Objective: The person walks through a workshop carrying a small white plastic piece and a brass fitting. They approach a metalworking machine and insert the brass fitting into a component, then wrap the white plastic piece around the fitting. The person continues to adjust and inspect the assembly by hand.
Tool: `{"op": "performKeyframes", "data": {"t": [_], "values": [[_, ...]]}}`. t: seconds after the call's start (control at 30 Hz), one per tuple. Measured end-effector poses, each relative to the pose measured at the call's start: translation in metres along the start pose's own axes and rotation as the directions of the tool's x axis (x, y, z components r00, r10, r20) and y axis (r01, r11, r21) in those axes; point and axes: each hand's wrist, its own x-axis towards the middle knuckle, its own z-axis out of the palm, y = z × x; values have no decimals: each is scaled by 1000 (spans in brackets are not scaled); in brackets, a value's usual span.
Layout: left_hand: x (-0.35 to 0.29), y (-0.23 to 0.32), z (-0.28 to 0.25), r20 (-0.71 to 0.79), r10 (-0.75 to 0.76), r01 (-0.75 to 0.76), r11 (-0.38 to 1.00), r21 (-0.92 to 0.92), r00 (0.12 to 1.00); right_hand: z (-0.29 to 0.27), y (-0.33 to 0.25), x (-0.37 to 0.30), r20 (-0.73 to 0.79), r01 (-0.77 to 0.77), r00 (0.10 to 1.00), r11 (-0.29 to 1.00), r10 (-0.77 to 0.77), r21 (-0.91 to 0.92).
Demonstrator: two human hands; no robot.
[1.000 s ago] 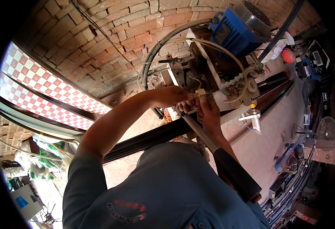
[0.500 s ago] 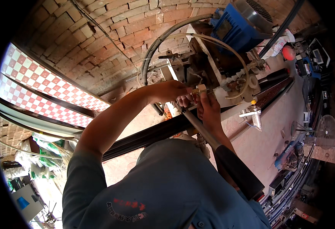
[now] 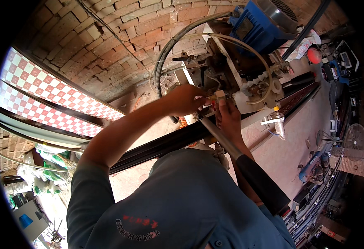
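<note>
My right hand [image 3: 228, 117] pinches a small pale block [image 3: 220, 94] between thumb and fingers, in front of the machine [image 3: 215, 76]. My left hand [image 3: 186, 101] is closed right beside it, fingertips bent together near a small red piece [image 3: 214, 103] at the block's side. What the left fingers grip is too small to make out. Just below both hands, a metal lever [image 3: 217, 133] with a thick black grip [image 3: 260, 182] slants down toward my right forearm. Neither hand's palm shows.
A blue motor [image 3: 252, 29] sits atop the machine, with a ribbed grey hose [image 3: 162, 62] and a clear tube [image 3: 269, 79] looping from it. Long dark rails [image 3: 157, 148] run beneath my arms. A brick wall [image 3: 119, 33] stands behind; a fan [image 3: 355, 137] is far right.
My left hand has drawn slightly left and its lower fingers have curled in. My right hand keeps hold of the pale block in nearly the same place. The view has shifted slightly.
</note>
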Motion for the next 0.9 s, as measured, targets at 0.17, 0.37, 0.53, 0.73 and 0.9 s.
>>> {"op": "performKeyframes", "data": {"t": [0.17, 0.37, 0.53, 0.73, 0.9], "values": [[16, -18, -30, 457, -10, 227, 877, -422, 889, -6, -2, 1, 101, -32, 994, 999, 30, 15], [21, -22, -28, 506, 2, 242, 877, -415, 862, -9, 2, 2, 127, -23, 992, 999, 19, 31], [18, -8, -20, 357, -59, 132, 974, -184, 932, -3, 8, 5, 43, 64, 997, 998, -63, -24], [10, 15, -12, 18, -61, 58, 986, 153, 998, 10, -6, 9, -18, 117, 993, 993, -117, -28], [7, 14, -8, -30, 14, -10, 988, 156, 999, -5, -9, 8, 46, -15, 999, 996, 11, 88]]}}
